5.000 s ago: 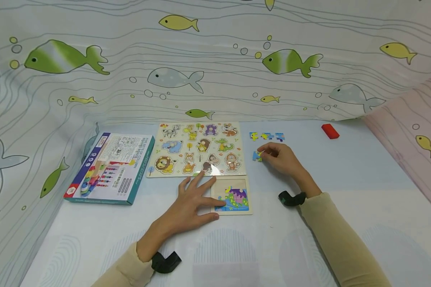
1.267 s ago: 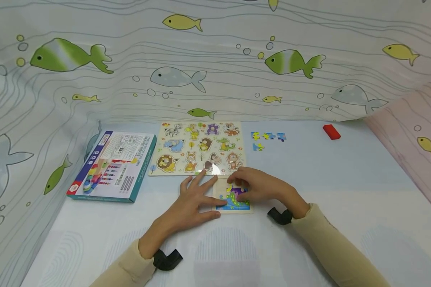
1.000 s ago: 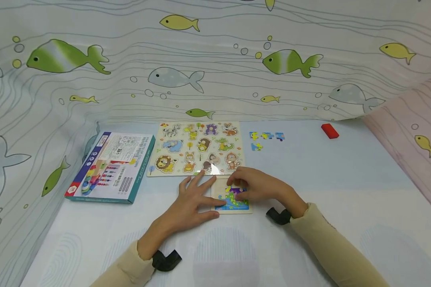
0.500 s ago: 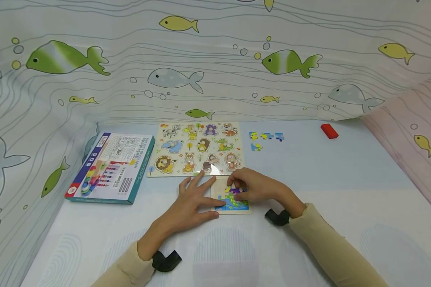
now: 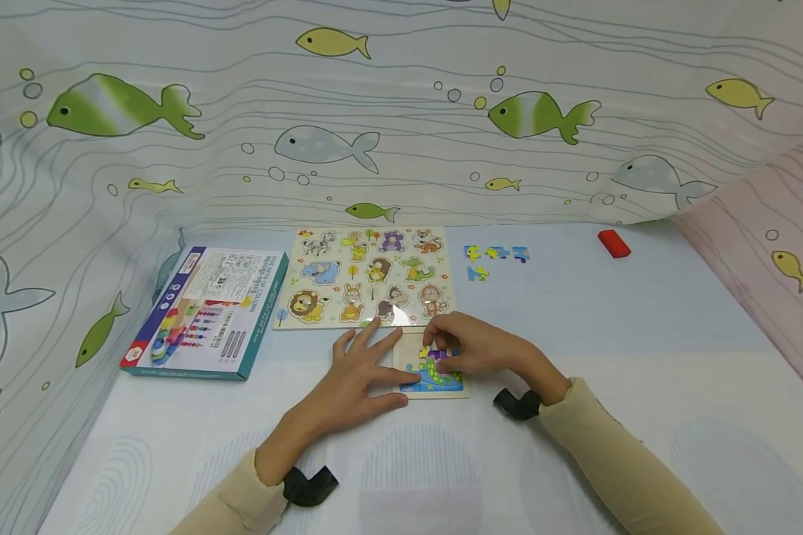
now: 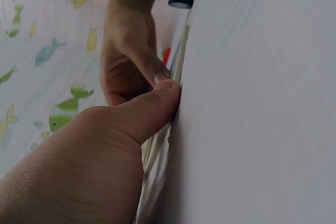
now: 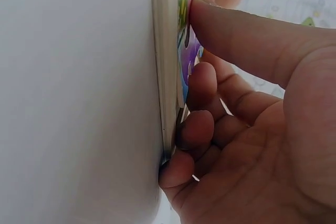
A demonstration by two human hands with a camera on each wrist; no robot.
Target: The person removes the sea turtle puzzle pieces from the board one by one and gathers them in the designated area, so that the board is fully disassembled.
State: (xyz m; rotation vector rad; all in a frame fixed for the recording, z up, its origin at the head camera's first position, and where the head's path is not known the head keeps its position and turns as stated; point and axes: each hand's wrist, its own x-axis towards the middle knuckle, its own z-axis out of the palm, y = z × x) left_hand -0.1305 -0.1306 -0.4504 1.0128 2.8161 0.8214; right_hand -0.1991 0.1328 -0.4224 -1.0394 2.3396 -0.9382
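Note:
A small wooden tray puzzle (image 5: 465, 395) with blue, green and purple pieces fitted in its lower part lies on the table. My left hand (image 5: 363, 380) rests spread over its left side, a finger on the pieces and the thumb at the near edge. In the left wrist view that thumb (image 6: 157, 98) lies along the tray's edge. My right hand (image 5: 478, 345) is bent over the tray's right side. Its thumb and curled fingers are at a purple puzzle piece (image 7: 189, 61) in the right wrist view; the fingers partly hide it. Several loose puzzle pieces (image 5: 497, 253) lie beyond, at the upper right.
A wooden animal puzzle board (image 5: 334, 293) lies behind the small tray, touching or nearly touching it. To the left is a flat teal-edged box (image 5: 204, 312). A red block (image 5: 614, 244) sits far right. Fish-printed cloth (image 5: 401, 96) rises behind the table.
Five seconds ago my right hand was pinching a piece beside the loose ones; since then it has come down left to the tray. Over the last second both hands have stayed almost still.

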